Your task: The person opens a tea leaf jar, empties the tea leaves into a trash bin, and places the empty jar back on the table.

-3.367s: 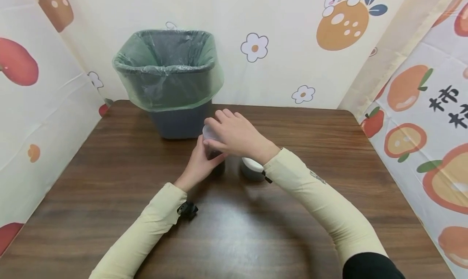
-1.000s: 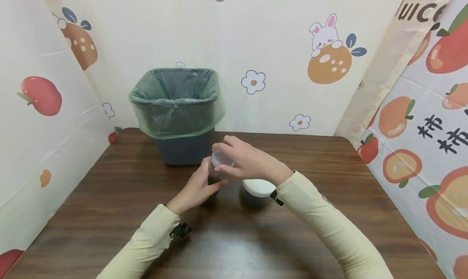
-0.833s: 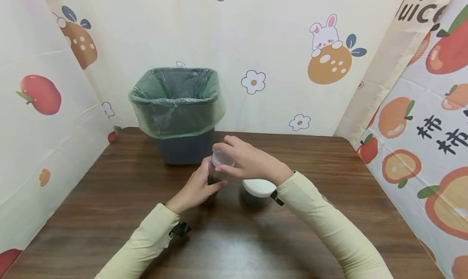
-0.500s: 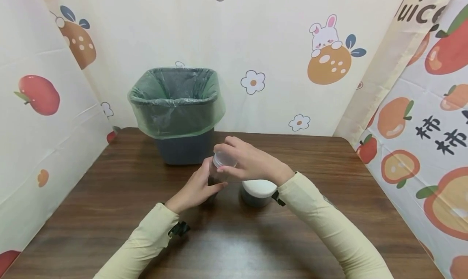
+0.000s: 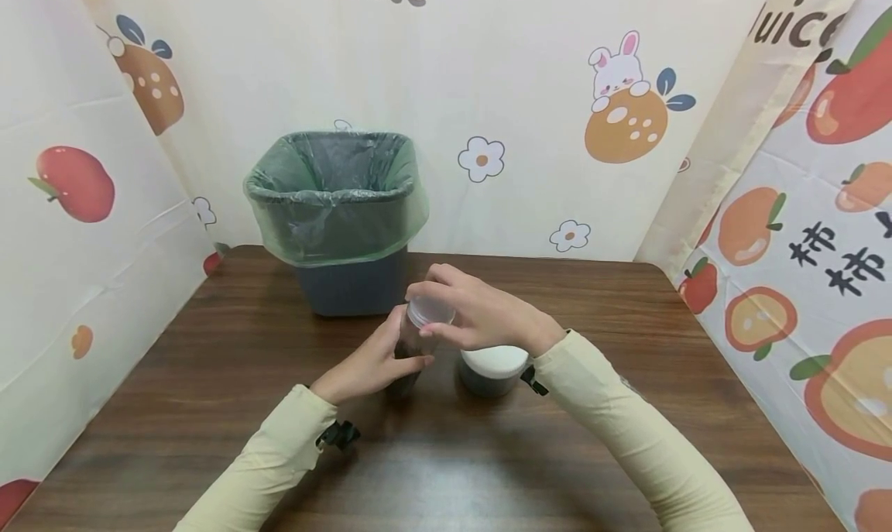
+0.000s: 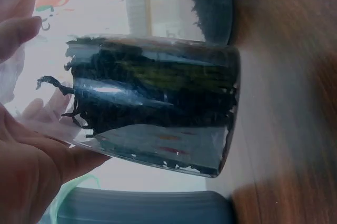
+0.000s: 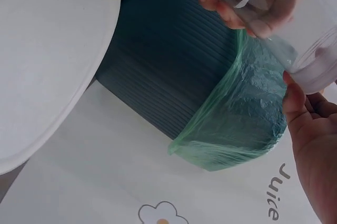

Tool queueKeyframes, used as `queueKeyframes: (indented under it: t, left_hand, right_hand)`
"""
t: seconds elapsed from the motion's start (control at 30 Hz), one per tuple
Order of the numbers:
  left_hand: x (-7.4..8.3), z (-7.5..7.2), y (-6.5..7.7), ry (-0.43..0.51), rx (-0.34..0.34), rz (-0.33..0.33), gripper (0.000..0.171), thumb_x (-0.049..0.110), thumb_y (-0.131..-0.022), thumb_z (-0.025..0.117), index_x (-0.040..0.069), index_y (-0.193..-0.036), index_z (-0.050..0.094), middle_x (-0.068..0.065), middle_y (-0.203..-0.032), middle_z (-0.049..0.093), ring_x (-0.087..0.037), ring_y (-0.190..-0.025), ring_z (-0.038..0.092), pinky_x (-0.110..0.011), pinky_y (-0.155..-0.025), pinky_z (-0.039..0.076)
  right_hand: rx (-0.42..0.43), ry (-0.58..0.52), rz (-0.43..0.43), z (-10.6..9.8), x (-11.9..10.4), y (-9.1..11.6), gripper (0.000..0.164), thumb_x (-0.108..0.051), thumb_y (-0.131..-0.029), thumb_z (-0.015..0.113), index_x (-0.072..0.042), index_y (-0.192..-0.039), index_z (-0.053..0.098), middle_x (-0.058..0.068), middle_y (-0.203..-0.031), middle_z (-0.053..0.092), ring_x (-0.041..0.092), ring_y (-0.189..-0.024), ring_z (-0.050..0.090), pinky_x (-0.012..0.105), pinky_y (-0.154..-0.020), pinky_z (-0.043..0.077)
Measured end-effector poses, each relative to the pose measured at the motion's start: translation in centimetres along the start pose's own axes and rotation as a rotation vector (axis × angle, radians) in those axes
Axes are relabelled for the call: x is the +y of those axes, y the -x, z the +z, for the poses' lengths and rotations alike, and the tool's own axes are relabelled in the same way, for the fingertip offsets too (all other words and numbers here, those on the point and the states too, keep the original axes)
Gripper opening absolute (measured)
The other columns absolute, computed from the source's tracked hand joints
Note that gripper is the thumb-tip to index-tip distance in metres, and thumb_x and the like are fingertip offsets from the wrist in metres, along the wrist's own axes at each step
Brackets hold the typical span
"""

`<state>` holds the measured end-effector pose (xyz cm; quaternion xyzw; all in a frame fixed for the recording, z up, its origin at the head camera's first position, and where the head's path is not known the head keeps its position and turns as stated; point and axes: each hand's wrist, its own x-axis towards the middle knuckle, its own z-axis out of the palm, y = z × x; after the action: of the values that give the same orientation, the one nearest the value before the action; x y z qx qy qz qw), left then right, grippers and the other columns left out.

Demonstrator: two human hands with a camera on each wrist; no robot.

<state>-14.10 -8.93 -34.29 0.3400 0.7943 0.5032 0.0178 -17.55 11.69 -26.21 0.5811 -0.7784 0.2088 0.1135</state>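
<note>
In the head view my left hand [image 5: 365,369] grips a clear plastic jar [image 6: 158,87] around its side. Dark, dried, leafy strips fill its lower part, as the left wrist view shows. My right hand [image 5: 481,311] holds the jar's translucent lid [image 5: 430,309] from above, thumb on the near side and fingers over the far side. The jar leans slightly in the head view. In the right wrist view the lid [image 7: 316,79] sits at the jar's top, between thumb and fingers. A second jar [image 5: 488,381] with a white lid [image 5: 496,359] and dark contents stands just behind my right wrist.
A dark blue bin [image 5: 355,288] lined with a green bag [image 5: 334,230] stands at the back left, close beyond the hands. Fruit-print cloth [image 5: 516,75] surrounds the wooden table [image 5: 592,307] at the back and sides.
Since the oldest frame the head view has tilted up. In the last half second the hands and jar shift slightly; the left hand sits a little lower and more of the jar shows.
</note>
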Motion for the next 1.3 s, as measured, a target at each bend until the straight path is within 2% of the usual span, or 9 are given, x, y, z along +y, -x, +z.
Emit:
queueKeyframes:
  t: [0.17,0.37,0.53,0.6,0.7,0.83,0.97,1.07,1.3]
  left_hand:
    - [0.0,-0.2,0.0,0.012,-0.031,0.001,0.069,0.016,-0.086,0.071,0.009,-0.138,0.027,-0.005,-0.125,0.044,-0.017,-0.109,0.049,-0.032,-0.086,0.047]
    - [0.0,-0.4,0.1,-0.034,-0.038,-0.012,0.070,0.015,-0.084,0.073,0.007,-0.138,0.027,-0.006,-0.127,0.044,-0.017,-0.111,0.048,-0.034,-0.088,0.046]
    - [0.2,-0.4,0.2,-0.074,-0.035,-0.017,0.068,0.014,-0.084,0.073,0.004,-0.135,0.029,-0.007,-0.119,0.048,-0.017,-0.102,0.052,-0.033,-0.083,0.048]
    - [0.2,-0.3,0.3,-0.095,-0.036,-0.014,0.066,0.014,-0.084,0.073,0.004,-0.134,0.030,-0.007,-0.116,0.050,-0.017,-0.099,0.053,-0.032,-0.082,0.048]
    - [0.0,-0.2,0.3,-0.110,-0.042,0.001,0.064,0.013,-0.085,0.072,0.004,-0.132,0.031,-0.008,-0.118,0.051,-0.017,-0.101,0.055,-0.032,-0.083,0.048]
    - [0.0,-0.2,0.3,-0.133,-0.036,0.005,0.063,0.012,-0.084,0.073,0.003,-0.132,0.033,-0.008,-0.122,0.051,-0.016,-0.106,0.056,-0.034,-0.087,0.048]
    - [0.1,-0.2,0.2,-0.158,-0.031,-0.009,0.063,0.012,-0.083,0.074,0.002,-0.131,0.034,-0.008,-0.120,0.052,-0.015,-0.104,0.056,-0.035,-0.087,0.047]
    - [0.1,-0.1,0.2,-0.168,-0.040,-0.006,0.063,0.012,-0.083,0.073,0.002,-0.131,0.034,-0.009,-0.120,0.052,-0.016,-0.104,0.055,-0.035,-0.086,0.048]
    - [-0.1,0.1,-0.1,-0.198,-0.034,0.011,0.063,0.011,-0.082,0.074,0.001,-0.130,0.036,-0.010,-0.121,0.052,-0.017,-0.107,0.054,-0.035,-0.087,0.047]
  right_hand:
    - [-0.012,-0.041,-0.024,-0.3,-0.2,0.1,0.039,-0.021,-0.087,0.068,-0.004,-0.121,0.058,0.006,-0.108,0.052,0.015,-0.097,0.048,0.023,-0.078,0.045]
    - [-0.036,-0.090,-0.019,-0.7,-0.3,0.4,0.039,-0.015,-0.084,0.070,-0.007,-0.120,0.058,0.006,-0.113,0.052,0.017,-0.105,0.046,0.027,-0.085,0.044]
    - [-0.066,-0.107,0.004,-0.8,-0.4,0.5,0.037,-0.012,-0.081,0.070,-0.011,-0.117,0.059,0.003,-0.117,0.051,0.015,-0.110,0.044,0.028,-0.089,0.043]
    - [-0.071,-0.117,0.015,-0.8,-0.4,0.6,0.039,-0.014,-0.080,0.072,-0.013,-0.117,0.060,0.003,-0.120,0.051,0.015,-0.113,0.044,0.030,-0.091,0.042]
    - [-0.060,-0.107,0.066,-0.8,-0.6,0.7,0.045,-0.026,-0.082,0.074,-0.016,-0.124,0.059,0.002,-0.125,0.050,0.016,-0.116,0.046,0.030,-0.092,0.042]
    - [-0.051,-0.018,0.228,-0.8,-1.0,0.7,0.055,-0.047,-0.083,0.069,-0.019,-0.129,0.057,-0.003,-0.117,0.053,0.010,-0.100,0.053,0.026,-0.081,0.046]
    - [-0.083,0.064,0.360,-0.8,-1.2,0.7,0.053,-0.055,-0.083,0.066,-0.020,-0.121,0.060,-0.008,-0.107,0.058,0.008,-0.084,0.056,0.025,-0.070,0.047]
    - [-0.098,0.062,0.374,-0.8,-1.1,0.7,0.048,-0.053,-0.083,0.067,-0.018,-0.115,0.061,-0.007,-0.103,0.061,0.008,-0.084,0.057,0.025,-0.069,0.047]
    - [-0.095,-0.031,0.298,-0.8,-0.7,1.0,0.040,-0.037,-0.082,0.073,-0.014,-0.113,0.063,-0.006,-0.100,0.059,0.008,-0.083,0.055,0.024,-0.068,0.048]
